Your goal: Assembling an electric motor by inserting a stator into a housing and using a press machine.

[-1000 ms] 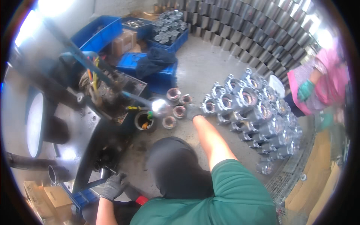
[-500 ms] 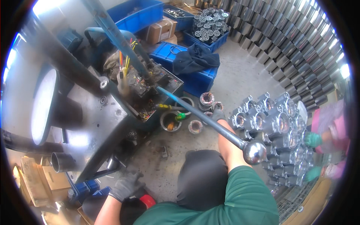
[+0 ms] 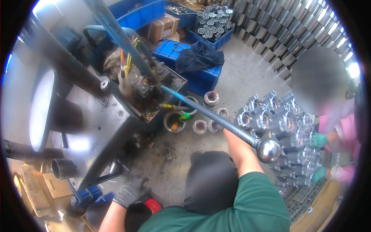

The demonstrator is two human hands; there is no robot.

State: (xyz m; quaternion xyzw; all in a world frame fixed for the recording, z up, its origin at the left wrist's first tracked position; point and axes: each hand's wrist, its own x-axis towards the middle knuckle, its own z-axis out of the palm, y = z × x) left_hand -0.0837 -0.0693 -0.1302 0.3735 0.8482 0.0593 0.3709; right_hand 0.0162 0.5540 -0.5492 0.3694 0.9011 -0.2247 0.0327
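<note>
My left hand [image 3: 132, 191], in a grey glove, hangs low near the machine table with fingers loosely apart and nothing in them. My right forearm [image 3: 242, 151] reaches forward to a long steel lever [image 3: 216, 118] with a shiny ball end [image 3: 268, 150]. The bar hides my right hand, so its fingers and any hold cannot be made out. Around that spot on the floor stand several ring-shaped motor stators with copper windings, among them a stator [image 3: 211, 98] and a nearer stator [image 3: 200, 127]. A metal pot [image 3: 174, 122] holding a green-ended tool [image 3: 185, 116] is left of them.
The machine's steel table [image 3: 96, 135] fills the left side. Stacked motor housings [image 3: 266, 120] stand right, where a person's green-gloved hand [image 3: 319, 140] touches them. A blue crate [image 3: 205, 81] with dark cloth [image 3: 199, 57] is ahead; metal cylinders [image 3: 266, 31] line the back.
My right hand, seen beside the stators before, is now behind the lever bar. The other person's head has leaned into view at the right. My left hand has barely moved.
</note>
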